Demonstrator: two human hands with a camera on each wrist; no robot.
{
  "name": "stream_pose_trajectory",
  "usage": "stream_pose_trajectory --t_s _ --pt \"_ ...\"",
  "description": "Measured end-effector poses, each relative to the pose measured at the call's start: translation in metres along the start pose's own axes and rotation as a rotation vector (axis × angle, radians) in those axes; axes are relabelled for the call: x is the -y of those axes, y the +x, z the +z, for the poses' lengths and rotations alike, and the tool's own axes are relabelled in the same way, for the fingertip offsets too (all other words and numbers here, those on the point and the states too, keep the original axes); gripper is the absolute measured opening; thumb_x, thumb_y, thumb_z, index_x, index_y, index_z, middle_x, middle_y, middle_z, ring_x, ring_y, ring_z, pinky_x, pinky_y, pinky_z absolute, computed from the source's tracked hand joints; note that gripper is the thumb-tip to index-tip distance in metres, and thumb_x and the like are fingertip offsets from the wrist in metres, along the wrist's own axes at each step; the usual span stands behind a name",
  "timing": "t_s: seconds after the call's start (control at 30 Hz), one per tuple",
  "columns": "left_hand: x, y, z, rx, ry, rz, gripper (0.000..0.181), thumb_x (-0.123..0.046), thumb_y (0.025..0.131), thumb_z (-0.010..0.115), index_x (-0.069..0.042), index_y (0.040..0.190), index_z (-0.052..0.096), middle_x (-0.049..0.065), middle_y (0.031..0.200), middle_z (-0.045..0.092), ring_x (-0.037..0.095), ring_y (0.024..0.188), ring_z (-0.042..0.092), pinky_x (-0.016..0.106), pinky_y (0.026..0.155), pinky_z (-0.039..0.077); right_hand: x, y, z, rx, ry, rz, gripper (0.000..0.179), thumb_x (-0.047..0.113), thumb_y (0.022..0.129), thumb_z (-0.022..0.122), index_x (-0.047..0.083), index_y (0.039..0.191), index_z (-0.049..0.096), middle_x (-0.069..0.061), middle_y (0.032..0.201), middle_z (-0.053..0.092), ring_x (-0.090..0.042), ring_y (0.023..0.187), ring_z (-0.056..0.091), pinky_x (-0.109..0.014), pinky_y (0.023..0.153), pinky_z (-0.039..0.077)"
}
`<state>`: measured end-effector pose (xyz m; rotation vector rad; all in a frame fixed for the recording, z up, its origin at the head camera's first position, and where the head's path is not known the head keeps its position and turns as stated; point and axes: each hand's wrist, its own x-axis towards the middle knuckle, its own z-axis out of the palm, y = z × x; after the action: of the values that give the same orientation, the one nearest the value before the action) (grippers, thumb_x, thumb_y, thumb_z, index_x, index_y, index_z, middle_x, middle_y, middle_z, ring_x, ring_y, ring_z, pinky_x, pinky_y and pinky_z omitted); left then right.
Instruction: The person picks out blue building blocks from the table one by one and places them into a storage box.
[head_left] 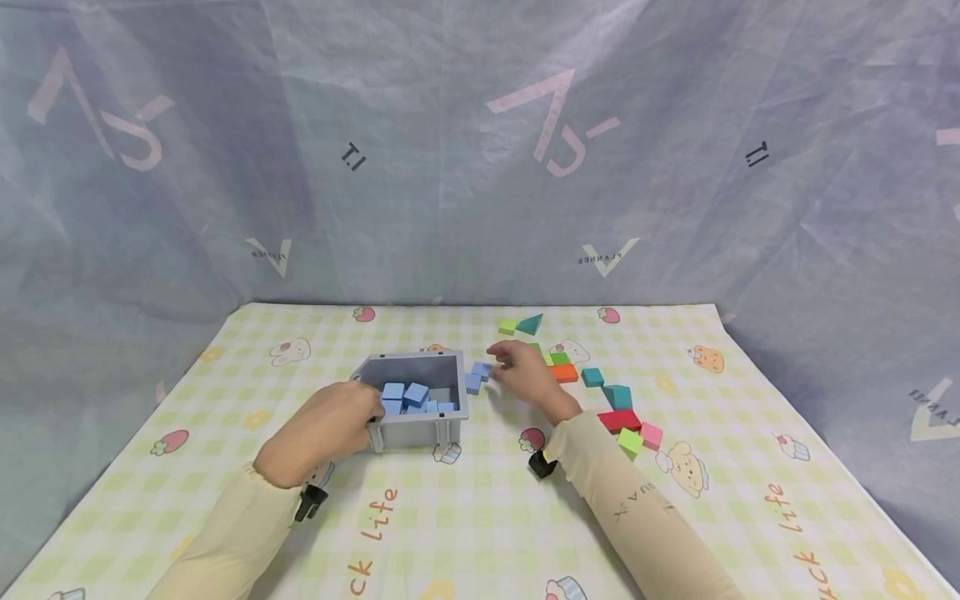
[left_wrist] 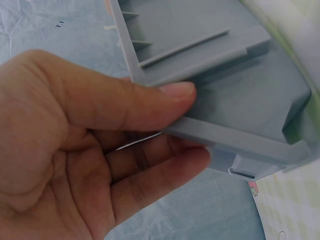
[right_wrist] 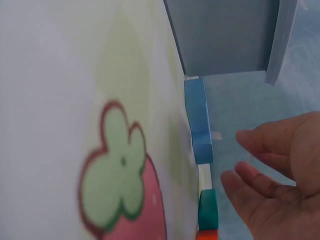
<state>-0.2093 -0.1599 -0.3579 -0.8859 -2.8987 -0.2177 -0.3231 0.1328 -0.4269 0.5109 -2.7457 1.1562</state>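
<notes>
A grey plastic bin (head_left: 416, 432) stands left of centre on the table, with several light blue blocks (head_left: 416, 394) inside. My left hand (head_left: 326, 425) grips its left edge; in the left wrist view the thumb (left_wrist: 165, 100) lies over the rim and the fingers are beneath. Just off the bin's right side, a few blue blocks (head_left: 472, 383) sit on the cloth. My right hand (head_left: 528, 379) hovers close beside them, and the right wrist view shows its fingertips (right_wrist: 230, 180) parted from the thumb, with nothing between.
Behind and right of my right hand lie other blocks: a lime one (head_left: 507, 327), a teal triangle (head_left: 531, 324), an orange one (head_left: 564, 373), a teal cube (head_left: 592, 377), a red one (head_left: 619, 420) and a pink one (head_left: 652, 436). A grey-blue curtain (head_left: 450, 208) hangs behind the table.
</notes>
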Motion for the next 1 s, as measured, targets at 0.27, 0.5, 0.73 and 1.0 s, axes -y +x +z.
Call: stream_pose_trajectory --t_s 0.27,0.5,0.73,1.0 --pt "0.002 0.0 -0.001 0.015 0.0 -0.014 0.046 0.02 0.071 0.053 -0.021 0.055 0.039 -0.005 0.065 0.025 0.011 0.059 0.022 0.028 0.054 0.019 0.004 0.005 0.009 0.086 -0.035 0.095 0.042 0.008 0.088 0.072 0.006 0.129 0.064 -0.013 0.124 0.066 -0.029 0.115 0.061 -0.046 0.097 0.049" --pt "0.001 -0.001 -0.003 0.013 0.008 -0.006 0.047 0.02 0.071 0.053 -0.021 0.057 0.036 -0.004 0.066 0.027 0.011 0.059 0.023 0.027 0.055 0.019 0.007 0.01 0.013 0.13 -0.087 0.058 0.043 0.006 0.084 0.073 0.008 0.126 0.066 -0.009 0.12 0.068 -0.023 0.105 0.063 -0.042 0.091 0.051" --pt "0.002 -0.001 -0.003 0.006 0.008 0.007 0.047 0.02 0.07 0.053 -0.021 0.057 0.034 -0.003 0.066 0.028 0.011 0.059 0.024 0.027 0.055 0.02 0.009 0.012 0.014 0.157 -0.081 0.086 0.035 0.004 0.084 0.075 0.006 0.118 0.069 -0.007 0.106 0.07 -0.019 0.092 0.062 -0.036 0.086 0.053" --pt "0.003 0.0 -0.001 0.015 0.011 0.008 0.043 0.019 0.071 0.055 -0.02 0.055 0.043 -0.003 0.066 0.035 0.012 0.059 0.028 0.027 0.055 0.024 0.006 0.009 0.014 0.158 -0.104 0.077 0.028 0.006 0.084 0.075 0.004 0.112 0.072 -0.005 0.1 0.07 -0.017 0.085 0.061 -0.033 0.08 0.053"
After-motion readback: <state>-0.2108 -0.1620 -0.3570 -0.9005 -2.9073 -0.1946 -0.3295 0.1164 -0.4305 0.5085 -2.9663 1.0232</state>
